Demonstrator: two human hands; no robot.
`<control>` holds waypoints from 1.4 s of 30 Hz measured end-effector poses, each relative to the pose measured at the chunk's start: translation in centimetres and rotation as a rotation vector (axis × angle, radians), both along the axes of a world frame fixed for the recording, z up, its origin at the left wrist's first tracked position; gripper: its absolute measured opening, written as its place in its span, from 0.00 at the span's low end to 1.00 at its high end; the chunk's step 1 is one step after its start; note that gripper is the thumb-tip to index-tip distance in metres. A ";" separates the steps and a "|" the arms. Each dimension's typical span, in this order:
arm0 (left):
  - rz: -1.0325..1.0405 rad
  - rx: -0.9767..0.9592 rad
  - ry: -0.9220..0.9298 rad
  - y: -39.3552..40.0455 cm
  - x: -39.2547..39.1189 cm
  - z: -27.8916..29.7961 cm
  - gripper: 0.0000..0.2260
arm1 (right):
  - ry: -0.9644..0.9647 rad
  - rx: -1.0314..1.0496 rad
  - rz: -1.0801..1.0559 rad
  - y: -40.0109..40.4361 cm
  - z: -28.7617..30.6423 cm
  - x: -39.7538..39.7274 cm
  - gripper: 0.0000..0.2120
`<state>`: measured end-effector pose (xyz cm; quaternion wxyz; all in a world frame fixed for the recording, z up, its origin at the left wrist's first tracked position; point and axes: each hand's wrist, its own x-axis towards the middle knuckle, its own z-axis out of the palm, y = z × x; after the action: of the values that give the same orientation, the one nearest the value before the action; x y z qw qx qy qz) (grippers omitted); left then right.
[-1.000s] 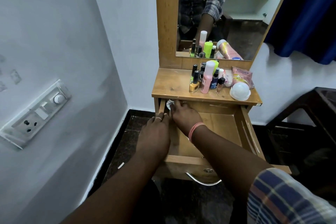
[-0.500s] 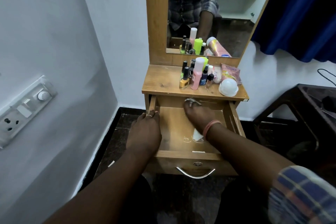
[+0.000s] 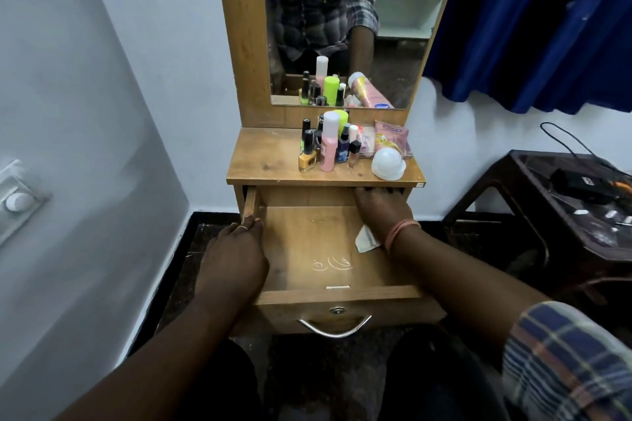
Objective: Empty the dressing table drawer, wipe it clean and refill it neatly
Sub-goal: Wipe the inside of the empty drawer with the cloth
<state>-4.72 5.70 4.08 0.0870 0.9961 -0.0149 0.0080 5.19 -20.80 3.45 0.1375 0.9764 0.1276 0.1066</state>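
The drawer (image 3: pixel 318 249) is seen pulled out from under the tabletop (image 3: pixel 270 161), its wooden floor bare apart from pale scrawled marks near its front wall; these cannot be read. The left hand (image 3: pixel 236 249) is laid on the drawer's left wall, with the fingers curled over the wall's top edge and gripping it. The right hand (image 3: pixel 381 208) is placed in the drawer's back right corner, palm down, its fingertips hidden under the tabletop edge, so how far they are curled cannot be told. A white cloth (image 3: pixel 367 239) is seen sticking out from beneath this hand, at the wrist, and is pressed against the drawer floor. Above the drawer, on the tabletop, a cluster of bottles (image 3: pixel 325 147), a white dome-shaped lid (image 3: pixel 388 164) and a pink sachet (image 3: pixel 391 138) are stood together; the sachet's print is too blurred to be read.
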 end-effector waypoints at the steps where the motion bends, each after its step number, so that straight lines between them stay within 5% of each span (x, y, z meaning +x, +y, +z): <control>1: 0.006 -0.004 -0.001 0.0 -0.1 0.0 0.28 | 0.014 -0.014 -0.027 0.2 -0.3 0.1 0.18; 10: 0.020 -0.042 0.017 0.1 0.0 0.4 0.30 | 0.051 0.020 0.211 3.4 -1.2 0.7 0.16; 16: 0.032 -0.029 -0.005 -0.2 -0.2 0.4 0.26 | 0.033 0.002 -0.159 0.6 -1.1 1.2 0.21; 20: 0.021 -0.027 -0.003 -0.1 -0.3 0.8 0.28 | 0.304 0.159 -0.319 2.3 -0.8 1.0 0.14; 22: 0.023 -0.032 -0.008 -0.2 -0.6 1.1 0.27 | 0.287 0.181 -0.360 2.7 -0.3 0.8 0.13; 27: 0.035 -0.053 -0.026 -0.5 -1.0 1.6 0.27 | 0.480 0.126 -0.226 2.0 2.0 1.1 0.12; 32: 0.009 -0.031 -0.057 -0.1 -0.9 1.3 0.24 | 0.469 0.047 -0.013 1.5 4.9 -0.4 0.09; 37: 0.009 -0.066 -0.068 0.0 -0.9 1.2 0.24 | 0.783 -0.190 0.123 2.8 1.4 -3.3 0.25; 42: 0.010 -0.044 -0.060 -0.3 -0.9 0.9 0.25 | 0.752 0.072 0.335 3.7 0.8 -4.2 0.24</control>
<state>-5.63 5.44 4.99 0.1086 0.9933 -0.0122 0.0384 0.99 -17.12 4.28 0.0278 0.9174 0.3221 -0.2322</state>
